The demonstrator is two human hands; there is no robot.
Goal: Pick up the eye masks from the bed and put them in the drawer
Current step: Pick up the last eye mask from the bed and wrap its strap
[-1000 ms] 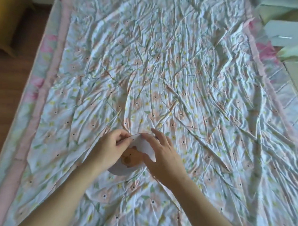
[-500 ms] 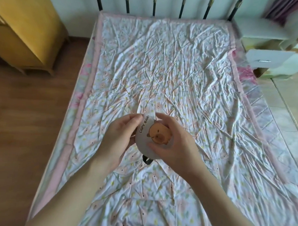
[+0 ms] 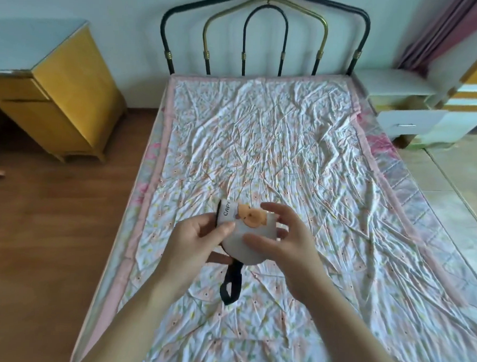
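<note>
A white eye mask (image 3: 239, 239) with an orange capybara picture and a black strap hanging below it is held above the bed (image 3: 301, 156). My left hand (image 3: 194, 236) pinches its left side with thumb and fingers. My right hand (image 3: 289, 243) touches its right side, thumb on the front and fingers spread around the edge. An open white drawer (image 3: 406, 119) sticks out of the nightstand at the bed's far right. No other eye mask shows on the floral sheet.
A yellow wooden cabinet (image 3: 60, 96) stands on the wooden floor left of the bed. The black and gold metal headboard (image 3: 265, 37) rises at the far end. A white nightstand (image 3: 394, 83) and tiled floor lie to the right.
Both hands lifted the eye mask off the sheet and raised it. The view tilted up, bringing the headboard and nightstand into sight. The black strap now hangs free.
</note>
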